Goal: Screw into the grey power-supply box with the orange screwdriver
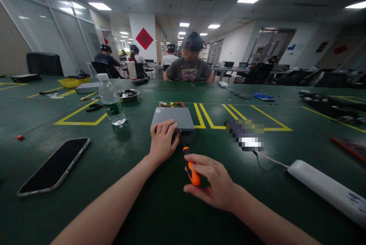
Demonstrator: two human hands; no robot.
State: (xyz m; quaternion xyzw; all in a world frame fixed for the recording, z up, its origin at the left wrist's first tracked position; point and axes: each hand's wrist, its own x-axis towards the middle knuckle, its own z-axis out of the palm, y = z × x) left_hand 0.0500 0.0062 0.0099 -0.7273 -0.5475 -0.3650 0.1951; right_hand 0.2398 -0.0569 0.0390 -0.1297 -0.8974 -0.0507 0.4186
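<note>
A grey metal box with a power socket on its near side and coloured wires behind it lies on the green table. My left hand rests on the box's near left part, fingers over the top and thumb by the near side. An orange and black screwdriver is held in the fingers of my right hand, its shaft pointing at the box's near side. The screwdriver's tip is too small to make out against the box.
To the left are a phone, a water bottle and a metal bowl. At the right lie a white power strip, a cable and a blue item. A person sits across the table.
</note>
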